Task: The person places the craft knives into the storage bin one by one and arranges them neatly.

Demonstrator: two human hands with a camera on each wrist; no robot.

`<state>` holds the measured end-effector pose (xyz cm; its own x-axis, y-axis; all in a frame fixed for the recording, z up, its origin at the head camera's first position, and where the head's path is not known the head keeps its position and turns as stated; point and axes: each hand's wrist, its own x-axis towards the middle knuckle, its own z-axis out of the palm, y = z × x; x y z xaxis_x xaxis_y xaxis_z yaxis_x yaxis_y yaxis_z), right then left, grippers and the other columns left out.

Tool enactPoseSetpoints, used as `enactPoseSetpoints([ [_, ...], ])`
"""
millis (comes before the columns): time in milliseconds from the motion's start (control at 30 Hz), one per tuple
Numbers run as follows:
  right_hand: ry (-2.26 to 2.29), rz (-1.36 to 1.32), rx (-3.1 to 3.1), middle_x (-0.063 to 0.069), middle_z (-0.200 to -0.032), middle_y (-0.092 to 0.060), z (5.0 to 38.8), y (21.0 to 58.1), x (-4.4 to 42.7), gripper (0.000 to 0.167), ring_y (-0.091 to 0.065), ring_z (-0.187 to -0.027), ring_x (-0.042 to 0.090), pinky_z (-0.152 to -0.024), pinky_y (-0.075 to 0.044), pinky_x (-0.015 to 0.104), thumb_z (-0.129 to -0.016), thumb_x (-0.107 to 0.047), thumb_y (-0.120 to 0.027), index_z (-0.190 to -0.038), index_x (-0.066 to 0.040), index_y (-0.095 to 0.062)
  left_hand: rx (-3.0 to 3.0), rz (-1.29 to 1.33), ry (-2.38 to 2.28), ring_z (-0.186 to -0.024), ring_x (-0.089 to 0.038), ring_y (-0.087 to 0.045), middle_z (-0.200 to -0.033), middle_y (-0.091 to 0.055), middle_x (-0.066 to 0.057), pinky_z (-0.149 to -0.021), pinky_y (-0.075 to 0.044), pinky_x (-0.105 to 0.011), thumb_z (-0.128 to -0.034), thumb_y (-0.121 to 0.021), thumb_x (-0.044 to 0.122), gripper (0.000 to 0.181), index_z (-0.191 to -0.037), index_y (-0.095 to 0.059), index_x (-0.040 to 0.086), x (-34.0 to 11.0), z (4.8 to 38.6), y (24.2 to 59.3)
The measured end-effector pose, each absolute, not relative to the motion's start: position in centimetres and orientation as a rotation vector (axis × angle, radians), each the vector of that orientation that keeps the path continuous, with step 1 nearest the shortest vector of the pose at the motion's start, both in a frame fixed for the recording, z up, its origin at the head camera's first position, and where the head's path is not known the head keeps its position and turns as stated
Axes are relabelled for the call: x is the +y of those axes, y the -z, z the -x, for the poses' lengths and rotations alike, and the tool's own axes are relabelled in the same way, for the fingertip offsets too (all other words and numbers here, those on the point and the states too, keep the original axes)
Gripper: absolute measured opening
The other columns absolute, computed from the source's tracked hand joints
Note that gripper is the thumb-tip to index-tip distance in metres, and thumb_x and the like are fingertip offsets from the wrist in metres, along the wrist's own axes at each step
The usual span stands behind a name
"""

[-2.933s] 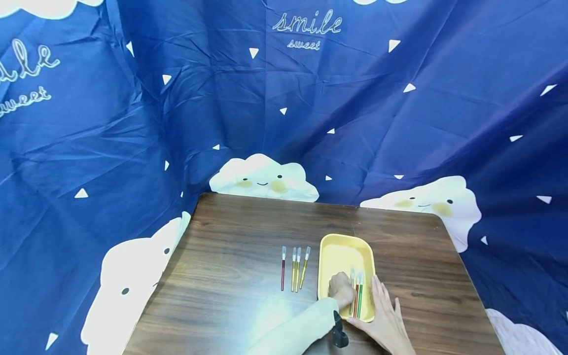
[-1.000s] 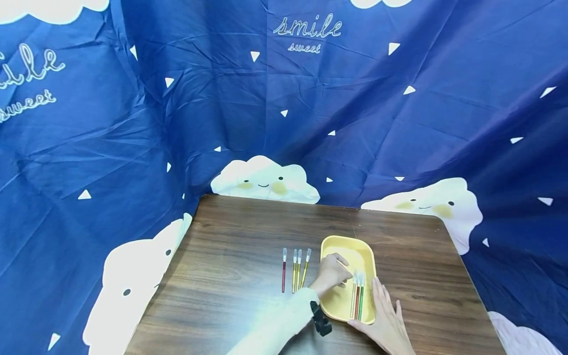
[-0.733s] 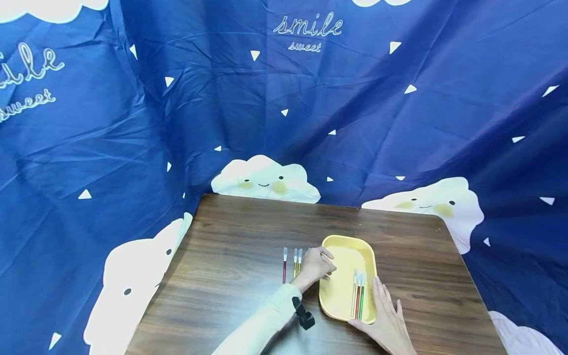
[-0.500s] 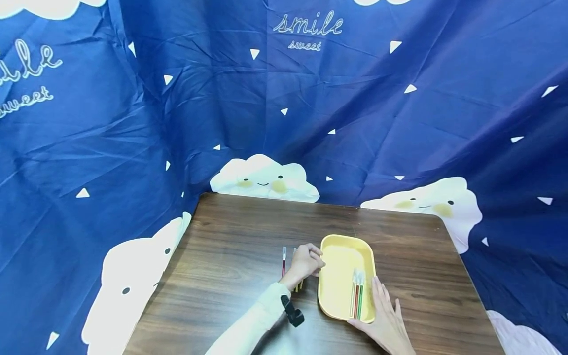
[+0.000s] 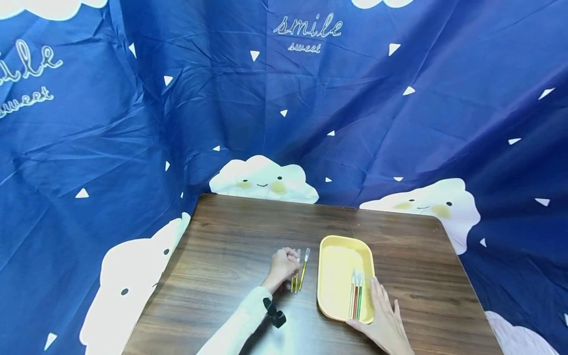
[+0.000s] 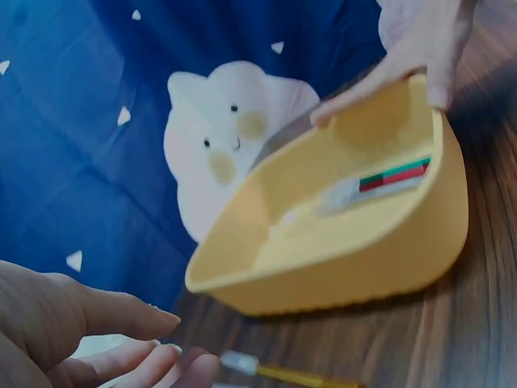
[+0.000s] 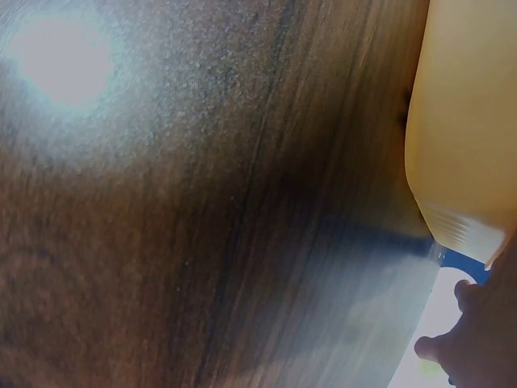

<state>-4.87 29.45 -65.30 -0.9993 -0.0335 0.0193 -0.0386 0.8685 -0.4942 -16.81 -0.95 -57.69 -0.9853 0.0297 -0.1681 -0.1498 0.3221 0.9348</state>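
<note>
Left hand (image 5: pixel 285 264): gone from inside the yellow tray (image 5: pixel 339 256) across to the gold sticks (image 5: pixel 303 276) on the bench (image 5: pixel 239 236) since the earlier frame.
Gold sticks: slim, lying just left of the tray, pale ends away from me — the rightmost plain to see, the others partly under my hand.
Red stick (image 5: pixel 281 287): left of the gold ones; only its near end shows clearly.
Left fingers (image 6: pixel 133 319): released, a little bent, close by the sticks; whether the tips touch one I cannot tell.
Tray sticks (image 5: pixel 356 298): a pale, a red and a green among them, side by side along the tray's right wall, pale ends away from me.
Right hand (image 5: pixel 388 318): released too — straight along the tray's right rim, touching it, thumb at the near end.
Left wrist: white sleeve (image 5: pixel 241 315), black strap (image 5: pixel 278 318).
Bench: brown wood grain, a bright patch of glare near me.
Backdrop (image 5: pixel 222 74): blue cloth behind the bench, with white triangles, smiling clouds (image 5: pixel 266 180) and the words "smile sweet".
</note>
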Motion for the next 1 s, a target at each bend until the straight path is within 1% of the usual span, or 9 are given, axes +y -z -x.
enactPoseSetpoints([
  [67,-0.809,-0.052,-3.040,0.028,-0.171,-0.018,4.9,65.3,29.5,0.139,-0.020,-0.153,0.054,-0.110,-0.012,0.084,-0.076,-0.070,-0.083,-0.170,-0.012,0.001,2.513,0.126,-1.673,-0.062,-0.023,-0.068,-0.071,-0.067,0.000,-0.063,-0.061,-0.036,-0.0742,-0.070,-0.011,0.021,-0.094,-0.071,-0.005,-1.7,16.9,58.4],
  [167,-0.810,-0.052,-3.041,0.028,-0.171,-0.019,4.9,65.3,29.5,0.139,-0.020,-0.153,0.054,-0.110,-0.012,0.084,-0.076,-0.070,-0.083,-0.170,-0.012,0.001,2.557,0.171,-1.626,-0.061,-0.026,-0.070,-0.072,-0.068,-0.003,-0.061,-0.060,-0.037,-0.0744,-0.067,-0.011,0.021,-0.095,-0.071,-0.006,-2.7,16.9,59.4],
  [300,-0.799,-0.052,-3.031,0.029,-0.170,-0.020,4.9,65.2,29.5,0.139,-0.022,-0.153,0.053,-0.110,-0.013,0.084,-0.076,-0.070,-0.084,-0.170,-0.011,-0.001,2.434,0.263,-1.708,-0.061,-0.038,-0.073,-0.072,-0.069,-0.007,-0.054,-0.061,-0.048,-0.0782,-0.067,-0.013,0.022,-0.100,-0.069,-0.010,-3.5,16.8,60.5],
  [500,-0.790,-0.039,-3.046,0.032,-0.169,-0.020,4.8,65.1,29.4,0.140,-0.021,-0.152,0.055,-0.110,-0.012,0.084,-0.076,-0.071,-0.083,-0.170,-0.011,0.001,2.482,0.321,-1.631,-0.056,-0.030,-0.071,-0.071,-0.071,-0.008,-0.049,-0.058,-0.035,-0.0827,-0.077,-0.009,0.020,-0.100,-0.069,-0.007,-4.1,17.0,61.9],
  [600,-0.784,-0.033,-3.052,0.033,-0.168,-0.020,4.8,65.1,29.3,0.140,-0.022,-0.153,0.054,-0.111,-0.011,0.084,-0.076,-0.071,-0.083,-0.170,-0.010,0.001,2.598,0.332,-1.508,-0.062,-0.026,-0.070,-0.072,-0.071,-0.006,-0.056,-0.056,-0.030,-0.0825,-0.081,-0.004,0.019,-0.097,-0.070,-0.003,-4.1,17.0,62.2],
  [733,-0.772,-0.036,-3.048,0.032,-0.169,-0.020,4.8,65.2,29.3,0.140,-0.022,-0.153,0.053,-0.111,-0.012,0.083,-0.076,-0.071,-0.083,-0.170,-0.010,0.001,2.746,0.346,-1.393,-0.071,-0.022,-0.065,-0.076,-0.070,-0.003,-0.068,-0.054,-0.037,-0.0785,-0.086,0.003,0.023,-0.095,-0.070,0.002,-3.9,16.9,62.5],
  [800,-0.766,-0.040,-3.044,0.031,-0.169,-0.021,4.8,65.3,29.3,0.140,-0.023,-0.153,0.053,-0.110,-0.012,0.083,-0.076,-0.071,-0.083,-0.170,-0.011,0.001,2.800,0.339,-1.393,-0.072,-0.022,-0.063,-0.078,-0.068,-0.003,-0.070,-0.052,-0.041,-0.0762,-0.088,0.006,0.027,-0.095,-0.068,0.003,-3.8,16.9,63.4],
  [900,-0.762,-0.043,-3.040,0.031,-0.169,-0.021,4.8,65.3,29.3,0.139,-0.023,-0.153,0.052,-0.110,-0.013,0.083,-0.076,-0.071,-0.082,-0.170,-0.011,0.000,2.820,0.343,-1.410,-0.073,-0.024,-0.063,-0.078,-0.067,-0.004,-0.069,-0.052,-0.043,-0.0734,-0.088,0.006,0.031,-0.097,-0.067,0.002,-3.6,16.7,63.7],
  [1000,-0.766,-0.042,-3.043,0.031,-0.169,-0.020,4.9,65.3,29.4,0.139,-0.022,-0.153,0.053,-0.110,-0.012,0.084,-0.076,-0.071,-0.082,-0.170,-0.011,0.001,2.796,0.375,-1.431,-0.076,-0.028,-0.065,-0.078,-0.067,-0.005,-0.073,-0.053,-0.045,-0.0716,-0.086,0.003,0.033,-0.100,-0.068,0.000,-3.3,16.5,63.4],
])
